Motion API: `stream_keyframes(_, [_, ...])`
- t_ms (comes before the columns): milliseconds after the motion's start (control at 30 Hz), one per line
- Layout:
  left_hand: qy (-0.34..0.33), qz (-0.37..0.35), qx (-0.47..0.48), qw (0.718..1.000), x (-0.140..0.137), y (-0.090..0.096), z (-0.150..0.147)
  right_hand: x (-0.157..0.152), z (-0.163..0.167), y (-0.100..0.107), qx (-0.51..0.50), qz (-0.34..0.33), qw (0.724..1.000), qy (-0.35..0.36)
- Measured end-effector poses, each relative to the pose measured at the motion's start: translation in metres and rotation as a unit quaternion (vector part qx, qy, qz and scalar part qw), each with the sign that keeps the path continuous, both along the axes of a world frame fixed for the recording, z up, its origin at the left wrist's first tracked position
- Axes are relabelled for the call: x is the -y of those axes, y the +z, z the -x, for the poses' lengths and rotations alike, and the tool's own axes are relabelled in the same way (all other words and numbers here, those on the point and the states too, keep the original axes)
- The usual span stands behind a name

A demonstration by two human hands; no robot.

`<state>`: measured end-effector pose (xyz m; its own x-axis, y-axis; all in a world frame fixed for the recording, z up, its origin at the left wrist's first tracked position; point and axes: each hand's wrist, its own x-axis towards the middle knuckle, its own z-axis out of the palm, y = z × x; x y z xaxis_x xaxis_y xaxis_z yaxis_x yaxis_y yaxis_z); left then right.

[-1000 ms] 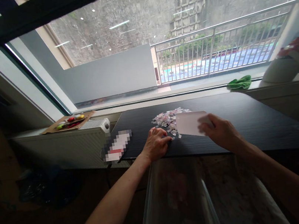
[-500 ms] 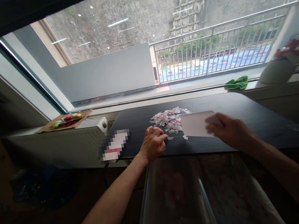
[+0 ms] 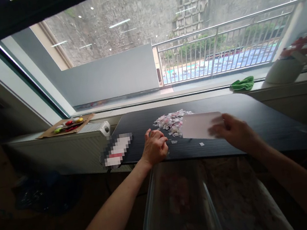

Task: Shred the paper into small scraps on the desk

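Note:
Small white and pinkish paper pieces [image 3: 168, 120] lie heaped on the black table [image 3: 241, 105]. In front of the heap, my left hand [image 3: 155, 146] is closed with curled fingers close to the tabletop; whatever they pinch, if anything, is too small or hidden to name. My right hand [image 3: 227, 129], partly blurred, grips the right end of a flat white card [image 3: 197, 125]. The card is held at the heap's right side and covers part of it. One loose paper piece [image 3: 202, 144] lies in front of the card, and others lie between the hands.
A clear plastic bin [image 3: 149, 215] stands below the table's front edge. On the left is a radiator [image 3: 61, 152] with cardboard [image 3: 46, 131] and colourful items on top. A green cloth [image 3: 242, 84] and a white pot [image 3: 282, 70] sit on the windowsill. A pixelated item [image 3: 118, 151] lies at the table's left.
The right hand has moved the card slightly left and up, over more of the heap. A loose paper piece now lies farther right. The left hand has barely shifted.

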<state>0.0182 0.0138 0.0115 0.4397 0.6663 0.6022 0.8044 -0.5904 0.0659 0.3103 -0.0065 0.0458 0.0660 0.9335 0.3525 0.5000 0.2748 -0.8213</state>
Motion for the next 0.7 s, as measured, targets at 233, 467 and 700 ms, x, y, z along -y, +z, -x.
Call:
stream_keyframes(233, [0.058,0.007,0.014,0.998,-0.001,-0.001,0.0,-0.029,0.037,-0.02,-0.106,0.073,0.991,0.026])
stream_keyframes(467, [0.067,0.006,0.009,0.998,-0.002,-0.001,-0.001,-0.031,0.035,-0.025,-0.116,0.105,0.985,0.068])
stream_keyframes(700, [0.067,0.014,0.004,0.998,-0.002,-0.001,-0.001,-0.046,0.049,-0.022,-0.121,0.109,0.985,0.051])
